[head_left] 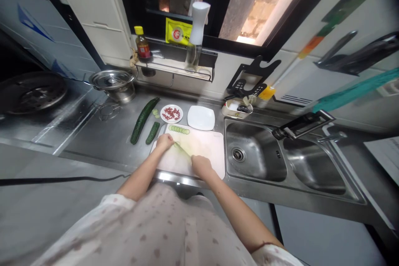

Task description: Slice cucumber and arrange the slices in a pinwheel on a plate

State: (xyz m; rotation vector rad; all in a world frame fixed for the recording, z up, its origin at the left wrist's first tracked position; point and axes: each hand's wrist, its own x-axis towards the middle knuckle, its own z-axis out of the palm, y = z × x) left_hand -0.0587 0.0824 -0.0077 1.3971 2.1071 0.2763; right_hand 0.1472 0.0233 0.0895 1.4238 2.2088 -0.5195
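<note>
My right hand is closed around the handle of a knife, whose thin blade points left across the white cutting board. At the blade's tip, a cucumber slice lies beside the closed fingertips of my left hand, which partly hide what they grip. A row of overlapping cucumber slices runs along the board's far edge. Left of the board lie a cut piece of cucumber and a long whole cucumber. A few small slices rest on the counter near them.
Behind the board are a small plate of chopped red pieces and a white square plate. A double sink is on the right. A lidded steel pot and a wire stand are at left. Bottles line the shelf.
</note>
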